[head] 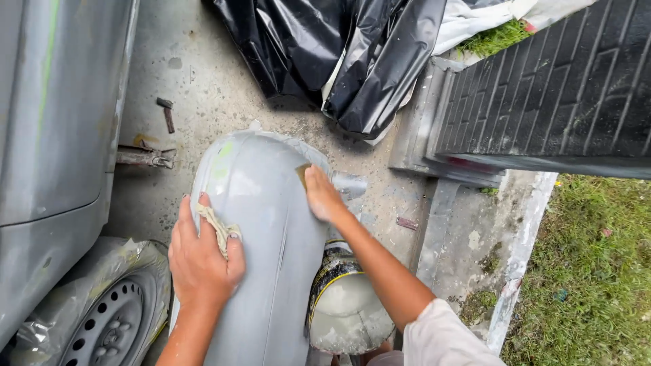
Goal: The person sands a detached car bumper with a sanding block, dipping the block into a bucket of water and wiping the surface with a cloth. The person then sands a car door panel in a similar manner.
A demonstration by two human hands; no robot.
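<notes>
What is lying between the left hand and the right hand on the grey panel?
In the head view, only bare grey panel lies between the left hand and the right hand.

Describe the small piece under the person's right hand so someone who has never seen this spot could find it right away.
Start at the long grey primed car body panel lying across the concrete floor beside the grey car. Near its upper right edge, the right hand presses a small tan sandpaper piece flat against it. Unlike the frayed beige cloth strip in the left hand, it is flat and square-cornered.
</notes>
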